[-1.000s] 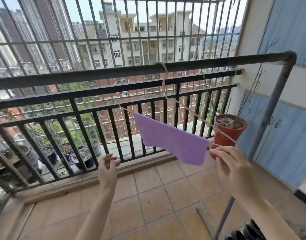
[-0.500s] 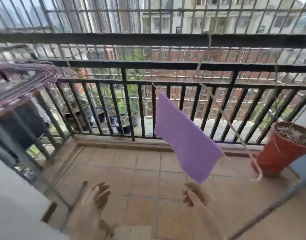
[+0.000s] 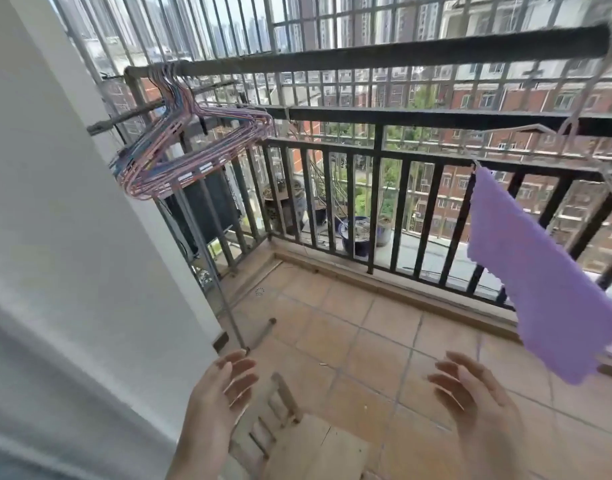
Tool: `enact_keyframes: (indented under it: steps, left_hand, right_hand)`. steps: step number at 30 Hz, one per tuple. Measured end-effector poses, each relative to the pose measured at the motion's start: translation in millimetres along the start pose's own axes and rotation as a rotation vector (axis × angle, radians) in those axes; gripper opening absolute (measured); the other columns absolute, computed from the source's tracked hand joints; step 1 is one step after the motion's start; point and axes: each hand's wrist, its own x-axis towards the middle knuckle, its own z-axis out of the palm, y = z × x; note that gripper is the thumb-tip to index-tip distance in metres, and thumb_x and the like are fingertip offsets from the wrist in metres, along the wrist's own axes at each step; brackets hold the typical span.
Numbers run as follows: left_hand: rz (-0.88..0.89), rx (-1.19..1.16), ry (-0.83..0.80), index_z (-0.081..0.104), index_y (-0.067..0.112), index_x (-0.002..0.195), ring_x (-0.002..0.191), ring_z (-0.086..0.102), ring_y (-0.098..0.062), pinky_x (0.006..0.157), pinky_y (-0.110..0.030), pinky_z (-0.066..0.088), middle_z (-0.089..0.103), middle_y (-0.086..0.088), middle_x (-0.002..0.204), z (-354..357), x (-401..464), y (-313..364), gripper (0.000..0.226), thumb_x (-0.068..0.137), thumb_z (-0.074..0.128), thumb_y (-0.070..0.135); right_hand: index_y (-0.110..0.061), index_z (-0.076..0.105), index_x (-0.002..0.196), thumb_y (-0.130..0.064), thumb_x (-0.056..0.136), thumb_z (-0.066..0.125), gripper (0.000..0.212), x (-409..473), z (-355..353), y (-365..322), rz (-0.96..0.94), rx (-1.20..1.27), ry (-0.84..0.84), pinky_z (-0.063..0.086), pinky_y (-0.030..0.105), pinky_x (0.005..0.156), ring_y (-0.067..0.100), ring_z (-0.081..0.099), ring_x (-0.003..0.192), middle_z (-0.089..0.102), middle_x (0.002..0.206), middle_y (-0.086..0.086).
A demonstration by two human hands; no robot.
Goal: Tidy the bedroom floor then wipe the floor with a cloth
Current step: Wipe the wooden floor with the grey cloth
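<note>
Both hands, left (image 3: 216, 398) and right (image 3: 477, 400), hang wide and empty over the tiles, while the purple cloth (image 3: 540, 271) dangles from a hanger (image 3: 554, 133) off to the right, looking light and limp, best pinched near its clipped top corner.

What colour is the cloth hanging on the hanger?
Purple, plain; the cloth shows clearest in the head view.

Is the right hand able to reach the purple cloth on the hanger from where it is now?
Probably yes. The right hand is open and holds nothing, and the purple cloth hangs just above and to its right, with only open air between them.
</note>
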Motion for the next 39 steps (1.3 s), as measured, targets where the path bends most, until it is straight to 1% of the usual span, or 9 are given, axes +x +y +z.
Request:
enact_keyframes:
  steps: [9, 11, 13, 15, 19, 22, 24, 31, 39]
  left_hand:
    - [0.128, -0.013, 0.140, 0.058, 0.008, 0.089, 0.053, 0.064, -0.009, 0.051, -0.018, 0.049, 0.069, 0.000, 0.065, -41.4, -62.9, -5.5, 0.025, 0.096, 0.034, 0.006]
    - [0.123, -0.095, 0.209, 0.062, 0.010, 0.083, 0.049, 0.062, -0.009, 0.045, -0.015, 0.048, 0.068, 0.000, 0.061, -60.2, -84.7, -11.7, 0.019, 0.094, 0.048, 0.017]
    - [0.113, -0.159, 0.266, 0.072, 0.016, 0.067, 0.047, 0.062, -0.009, 0.043, -0.016, 0.048, 0.067, 0.001, 0.058, -80.3, -109.9, -13.0, 0.036, 0.051, 0.087, 0.045]
    - [0.121, -0.233, 0.318, 0.075, 0.020, 0.058, 0.048, 0.064, -0.010, 0.043, -0.017, 0.049, 0.068, 0.000, 0.059, -102.2, -138.0, -11.7, 0.059, 0.008, 0.092, 0.047]
    - [0.255, -0.290, 0.426, 0.076, 0.019, 0.066, 0.057, 0.067, -0.011, 0.051, -0.018, 0.052, 0.070, -0.001, 0.067, -143.2, -210.6, -2.6, 0.030, 0.054, 0.086, 0.044]
    - [0.400, -0.301, 0.546, 0.070, 0.014, 0.079, 0.060, 0.066, -0.010, 0.057, -0.017, 0.053, 0.069, 0.000, 0.068, -177.9, -259.8, 5.4, 0.027, 0.094, 0.048, 0.018]
    - [0.473, -0.251, 0.619, 0.063, 0.013, 0.090, 0.062, 0.066, -0.008, 0.060, -0.016, 0.052, 0.069, 0.002, 0.069, -198.3, -294.7, 14.4, 0.030, 0.097, 0.035, 0.009]
    - [0.667, -0.251, 0.912, 0.062, 0.015, 0.100, 0.079, 0.067, -0.013, 0.072, -0.021, 0.055, 0.068, 0.000, 0.085, -262.2, -414.5, 25.3, 0.027, 0.099, 0.035, 0.012]
    - [0.780, -0.298, 1.094, 0.062, 0.012, 0.104, 0.086, 0.070, -0.017, 0.076, -0.026, 0.056, 0.068, -0.006, 0.095, -332.7, -489.7, 46.8, 0.028, 0.099, 0.034, 0.013]
  right_hand:
    - [-0.007, 0.061, 0.088, -0.001, 0.095, 0.038, 0.025, -33.6, 35.8, 35.9, 0.102, -0.091, -0.225, 0.046, 0.013, 0.048, 0.009, 0.064, 0.052, 0.068, 0.061, 0.000]
    - [-0.008, 0.061, 0.087, -0.002, 0.095, 0.038, 0.024, -48.3, 38.5, 50.7, 0.163, -0.093, -0.259, 0.046, 0.012, 0.046, 0.008, 0.064, 0.050, 0.067, 0.059, -0.001]
    - [-0.009, 0.061, 0.087, -0.003, 0.096, 0.038, 0.025, -64.5, 38.5, 58.8, 0.218, -0.104, -0.296, 0.046, 0.012, 0.046, 0.008, 0.064, 0.050, 0.068, 0.059, -0.001]
    - [-0.010, 0.063, 0.086, -0.004, 0.096, 0.038, 0.028, -80.2, 39.7, 62.4, 0.264, -0.102, -0.337, 0.046, 0.012, 0.046, 0.009, 0.065, 0.051, 0.068, 0.060, -0.001]
    - [-0.012, 0.065, 0.091, -0.006, 0.095, 0.040, 0.026, -120.0, 69.7, 67.1, 0.298, -0.125, -0.509, 0.048, 0.012, 0.051, 0.008, 0.066, 0.057, 0.070, 0.066, -0.001]
    - [-0.010, 0.063, 0.097, -0.005, 0.094, 0.041, 0.023, -161.4, 111.4, 74.9, 0.290, -0.135, -0.703, 0.049, 0.014, 0.055, 0.010, 0.067, 0.064, 0.070, 0.072, 0.000]
    - [-0.009, 0.063, 0.099, -0.005, 0.093, 0.042, 0.022, -192.1, 138.3, 79.0, 0.291, -0.133, -0.831, 0.050, 0.016, 0.058, 0.013, 0.067, 0.067, 0.070, 0.077, 0.001]
    - [-0.016, 0.064, 0.093, -0.007, 0.094, 0.045, 0.022, -303.2, 213.8, 101.2, 0.329, -0.190, -1.232, 0.050, 0.014, 0.061, 0.011, 0.066, 0.068, 0.069, 0.074, -0.002]
    - [-0.014, 0.064, 0.095, -0.009, 0.095, 0.044, 0.021, -395.0, 288.1, 131.1, 0.364, -0.228, -1.517, 0.046, 0.024, 0.076, 0.011, 0.065, 0.069, 0.069, 0.074, 0.001]
